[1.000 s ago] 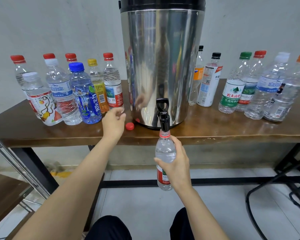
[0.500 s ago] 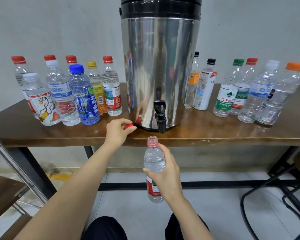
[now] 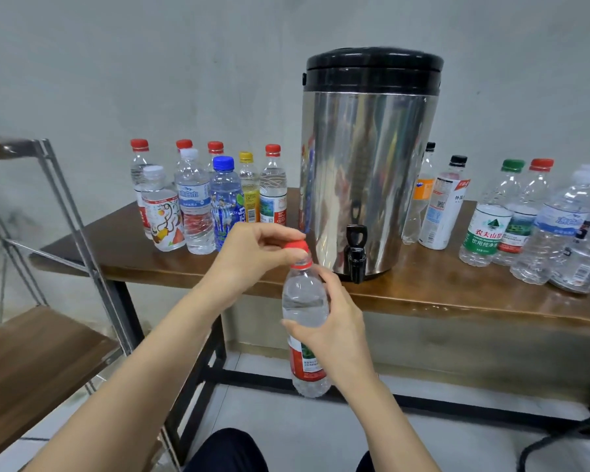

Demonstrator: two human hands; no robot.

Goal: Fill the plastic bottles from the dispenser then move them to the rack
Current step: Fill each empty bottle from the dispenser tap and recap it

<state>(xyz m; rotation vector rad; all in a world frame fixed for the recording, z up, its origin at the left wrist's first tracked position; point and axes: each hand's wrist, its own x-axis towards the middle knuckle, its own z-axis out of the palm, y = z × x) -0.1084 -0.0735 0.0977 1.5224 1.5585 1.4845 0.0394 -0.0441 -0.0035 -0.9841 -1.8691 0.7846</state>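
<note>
Closest to me, my right hand (image 3: 334, 335) has its fingers wrapped round the bottle (image 3: 305, 301). It is held upright in the air in front of the counter (image 3: 440, 294), and it looks mostly full. My left hand (image 3: 252, 253) has its fingers pinched on the red cap (image 3: 295, 246), which now sits on the bottle's neck.

A second ago that cap lay on the counter beside the dispenser (image 3: 368, 172), and the bottle's mouth was up under the tap (image 3: 356, 257). Since then the bottle has come down and to the left, clear of the tap, and the cap has been brought over to it. I take that to mean filling is finished for this one and I'm at the capping step. I cannot tell whether the thread has caught yet.

The rack (image 3: 31, 352) stands at my left, near enough that the carry should be short once the cap is tight.

Farther back, the dispenser stands on the counter. The left group (image 3: 198, 206) of capped bottles is beside it, and the right group (image 3: 525, 226), which looks largely unfilled, is on its other side.
</note>
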